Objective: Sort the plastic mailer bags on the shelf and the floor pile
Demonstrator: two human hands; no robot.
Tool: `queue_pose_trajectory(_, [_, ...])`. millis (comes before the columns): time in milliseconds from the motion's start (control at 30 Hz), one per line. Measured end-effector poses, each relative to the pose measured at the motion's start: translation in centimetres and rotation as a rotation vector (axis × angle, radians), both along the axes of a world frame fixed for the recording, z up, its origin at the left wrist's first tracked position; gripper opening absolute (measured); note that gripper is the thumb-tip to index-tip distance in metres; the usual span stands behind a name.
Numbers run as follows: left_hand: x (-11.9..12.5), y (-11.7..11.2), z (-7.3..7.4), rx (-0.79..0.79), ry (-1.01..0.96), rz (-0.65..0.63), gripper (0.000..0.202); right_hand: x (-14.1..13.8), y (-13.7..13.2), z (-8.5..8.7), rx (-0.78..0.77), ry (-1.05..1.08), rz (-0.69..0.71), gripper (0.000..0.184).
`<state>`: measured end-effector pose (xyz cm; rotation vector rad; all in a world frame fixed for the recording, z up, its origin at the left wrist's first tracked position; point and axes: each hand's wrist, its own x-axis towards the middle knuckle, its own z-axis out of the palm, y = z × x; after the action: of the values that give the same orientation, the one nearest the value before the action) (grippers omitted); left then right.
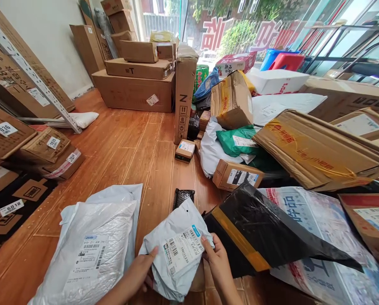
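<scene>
Between my two hands is a white plastic mailer bag with a shipping label facing up. My left hand grips its left edge, thumb on top and the other fingers underneath. On its right edge my right hand pinches the bag near the label's corner. A larger white padded mailer lies on the floor to the left of my left hand. Just right of my right hand rests a black plastic-wrapped parcel with yellow tape. A small black bubble-wrapped packet shows behind the held bag.
Cardboard boxes are stacked at the back, beside a tall upright carton. A heap of parcels, including a taped brown box and a green bag, fills the right. Numbered boxes stand by a metal rack post at left.
</scene>
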<state>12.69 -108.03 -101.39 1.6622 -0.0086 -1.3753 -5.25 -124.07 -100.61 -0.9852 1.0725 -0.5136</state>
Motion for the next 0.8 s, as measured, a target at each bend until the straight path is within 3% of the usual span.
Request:
queue_pose_trajectory(100, [2.3,1.3,1.6,0.040,-0.578,0.040,0.040,-1.2,-0.9,1.0,0.051,-0.087,0.255,0.057])
queue_pose_trajectory(167, [2.7,0.9,2.5,-0.043,-0.746,0.051,0.042,-1.5,-1.3,1.3,0.020,-0.055,0.426,0.055])
queue_pose_trajectory(267, [1.1,-0.6,1.9,-0.088,-0.756,-0.300,0.051,0.0,-1.7,1.5,-0.251,0.139,0.495,0.047])
queue_pose_trajectory(333, [-0.4,-1.3,0.6,-0.115,-0.821,-0.417,0.050,2.3,-2.2,1.6,-0.483,0.275,0.433,0.037])
queue_pose_trajectory(433, [-1.5,-1.4,-1.3,-0.177,-0.876,-0.279,0.036,6.6,-3.8,1.3,-0.588,0.526,0.431,0.025])
queue_pose_trajectory(600, [-1.6,-1.2,-1.5,-0.157,-0.834,-0.074,0.022,11.3,-7.3,-2.3,-0.424,0.896,0.404,0.066])
queue_pose_trajectory(700, [-1.4,-1.6,-0.9,-0.128,-0.756,0.018,0.027,12.0,-8.1,-4.3,-0.400,0.916,0.364,0.075])
queue_pose_trajectory(800, [-0.4,-1.8,-0.6,-0.164,-0.609,-0.036,0.029,12.0,-8.2,-4.5,-0.441,0.748,0.370,0.050])
